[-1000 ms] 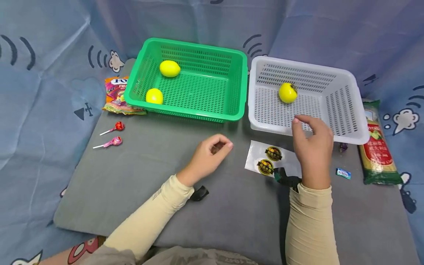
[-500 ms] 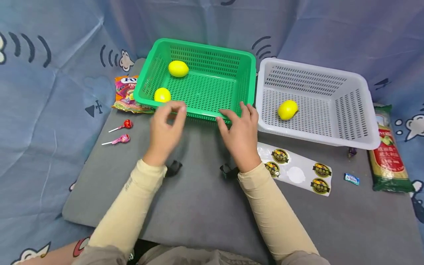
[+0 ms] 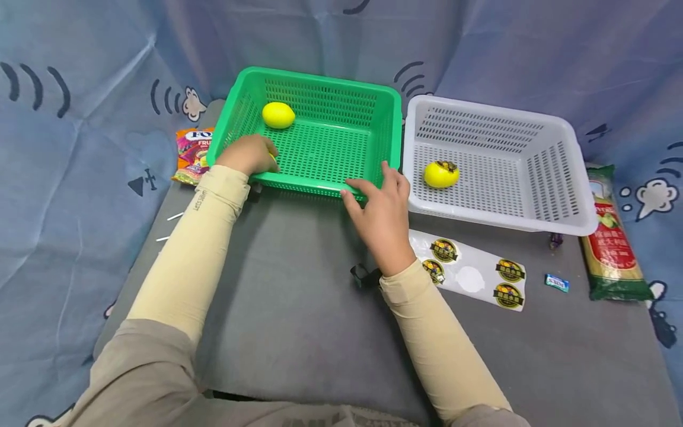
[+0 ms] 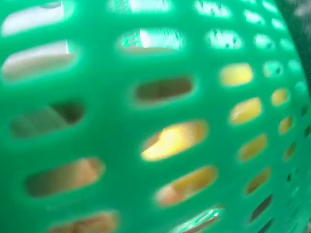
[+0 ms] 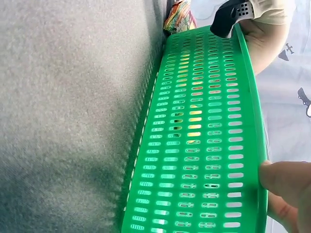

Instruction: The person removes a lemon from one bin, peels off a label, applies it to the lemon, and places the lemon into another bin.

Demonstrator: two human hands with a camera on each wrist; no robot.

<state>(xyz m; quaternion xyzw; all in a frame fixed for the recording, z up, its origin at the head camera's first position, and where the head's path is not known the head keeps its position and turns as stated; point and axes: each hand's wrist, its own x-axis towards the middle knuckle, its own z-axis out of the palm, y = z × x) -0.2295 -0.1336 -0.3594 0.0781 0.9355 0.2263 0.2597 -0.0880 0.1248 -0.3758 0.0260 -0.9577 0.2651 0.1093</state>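
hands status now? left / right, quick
Left hand: curled over the yellow lemon in the green plastic basket.
Right hand: open, fingers resting on that basket's near rim.

A grey mat point(image 3: 299, 308) carries green basket point(image 3: 320, 95), white basket point(image 3: 560, 222), sticker sheet point(image 3: 469, 279), noodle packet point(image 3: 608, 237)

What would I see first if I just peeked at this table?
Probably the bright green basket in the middle, where the left hand covers one yellow lemon while another lemon sits at the back. The right hand touches the basket's front rim, and beside it a white basket holds a stickered lemon.
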